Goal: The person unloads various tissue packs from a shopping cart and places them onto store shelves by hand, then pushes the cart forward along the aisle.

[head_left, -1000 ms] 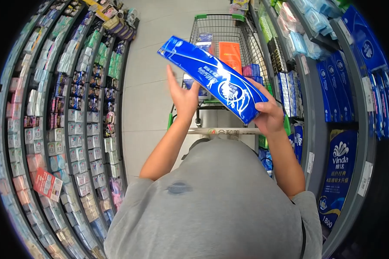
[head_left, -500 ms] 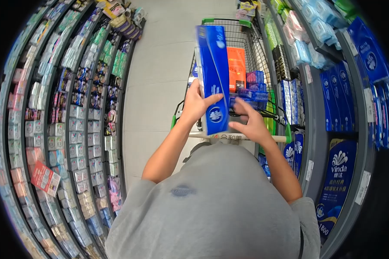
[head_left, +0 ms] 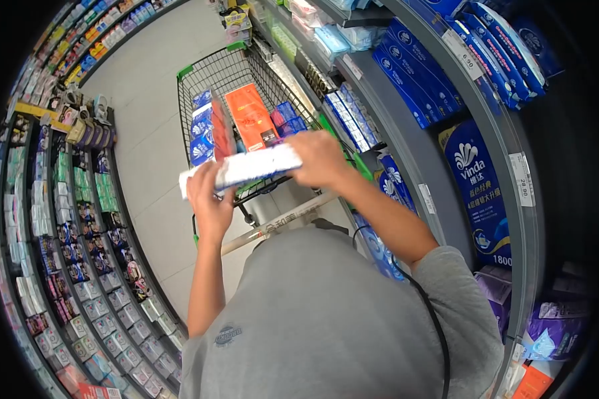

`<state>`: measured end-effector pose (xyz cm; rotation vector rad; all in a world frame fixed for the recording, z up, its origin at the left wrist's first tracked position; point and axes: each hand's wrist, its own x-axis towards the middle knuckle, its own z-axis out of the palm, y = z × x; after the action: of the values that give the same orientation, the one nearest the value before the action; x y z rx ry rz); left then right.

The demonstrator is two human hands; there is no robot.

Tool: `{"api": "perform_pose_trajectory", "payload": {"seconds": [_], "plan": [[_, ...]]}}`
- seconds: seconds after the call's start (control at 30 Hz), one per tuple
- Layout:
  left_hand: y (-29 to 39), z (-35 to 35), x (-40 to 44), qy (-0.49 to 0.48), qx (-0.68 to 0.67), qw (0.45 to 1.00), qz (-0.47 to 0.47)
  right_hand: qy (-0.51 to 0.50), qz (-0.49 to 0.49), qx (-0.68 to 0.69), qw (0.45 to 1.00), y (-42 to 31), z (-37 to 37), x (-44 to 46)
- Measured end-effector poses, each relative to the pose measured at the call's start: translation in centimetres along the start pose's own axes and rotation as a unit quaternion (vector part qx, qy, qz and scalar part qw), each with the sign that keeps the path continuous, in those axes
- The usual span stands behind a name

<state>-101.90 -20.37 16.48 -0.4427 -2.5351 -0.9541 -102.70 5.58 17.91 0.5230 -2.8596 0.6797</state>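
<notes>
Both my hands hold a long tissue pack (head_left: pixel 259 165) crosswise above the near end of the shopping cart (head_left: pixel 236 52). Its white side faces me, with a strip of blue along the lower edge. My left hand (head_left: pixel 209 194) grips the left end, fingers wrapped under and over it. At the other end, my right hand (head_left: pixel 321 159) is closed around the pack, slightly blurred. Beyond the pack, an orange package (head_left: pixel 249 114) lies in the cart between blue-and-white packs (head_left: pixel 203 133) and small blue packs (head_left: pixel 287 120). The pack covers part of the cart's near end.
The cart's handle bar (head_left: pixel 279 223) runs just in front of my body. Shelves with blue tissue packs (head_left: pixel 416 73) and a large Vinda pack (head_left: pixel 476 189) rise close on the right. Shelves of small packaged goods (head_left: pixel 93 266) line the left, across the tiled floor (head_left: pixel 143 153).
The tissue pack has turned from upright to crosswise, its white side now showing. My right hand has gone from beside it to gripping its right end. The view has swung right.
</notes>
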Motion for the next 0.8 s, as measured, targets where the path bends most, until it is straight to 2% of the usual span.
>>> {"api": "perform_pose_trajectory", "payload": {"seconds": [0.03, 0.07, 0.13, 0.17, 0.2, 0.27, 0.3, 0.37, 0.4, 0.47, 0.53, 0.7, 0.8], "plan": [[-0.1, 0.3, 0.3, 0.047, 0.031, 0.998, 0.004, 0.07, 0.029, 0.015, 0.997, 1.6, -0.5, 0.1], [-0.6, 0.5, 0.2, 0.047, 0.029, 0.998, 0.002, 0.075, 0.083, 0.029, 0.993, 3.5, -1.2, 0.0], [-2.7, 1.6, -0.5, 0.033, -0.076, 0.994, -0.077, 0.183, 0.18, -0.074, 0.964, 6.9, -2.9, -0.5], [-3.6, 2.0, -1.5, 0.005, -0.056, 0.995, -0.086, 0.177, 0.27, -0.096, 0.941, 8.8, -4.0, -0.7], [-5.2, 2.7, -2.9, 0.009, -0.056, 0.994, -0.09, 0.217, 0.282, -0.159, 0.921, 12.3, -4.0, -1.5], [-8.5, 4.5, -5.9, -0.073, -0.029, 0.986, -0.149, 0.203, 0.367, -0.207, 0.884, 15.6, -6.0, -2.7], [-9.5, 5.3, -7.4, -0.072, -0.028, 0.986, -0.15, 0.196, 0.405, -0.214, 0.867, 17.2, -6.8, -3.3], [-10.7, 6.2, -9.6, -0.132, -0.012, 0.958, -0.256, 0.177, 0.431, -0.271, 0.842, 20.9, -7.2, -5.1], [-10.6, 6.1, -10.1, -0.132, -0.011, 0.957, -0.259, 0.169, 0.438, -0.291, 0.834, 22.3, -7.1, -6.0], [-10.1, 6.0, -10.9, -0.152, 0.081, 0.973, -0.156, 0.142, 0.449, -0.294, 0.832, 24.6, -6.5, -7.6], [-10.5, 6.6, -11.1, -0.144, 0.071, 0.971, -0.175, 0.151, 0.459, -0.29, 0.826, 26.0, -5.5, -8.6], [-11.5, 7.0, -10.6, -0.196, 0.09, 0.956, -0.197, 0.185, 0.475, -0.3, 0.806, 27.1, -3.5, -8.5], [-12.1, 7.5, -10.7, -0.202, 0.105, 0.952, -0.205, 0.218, 0.449, -0.315, 0.807, 28.1, -2.4, -8.0]]}}
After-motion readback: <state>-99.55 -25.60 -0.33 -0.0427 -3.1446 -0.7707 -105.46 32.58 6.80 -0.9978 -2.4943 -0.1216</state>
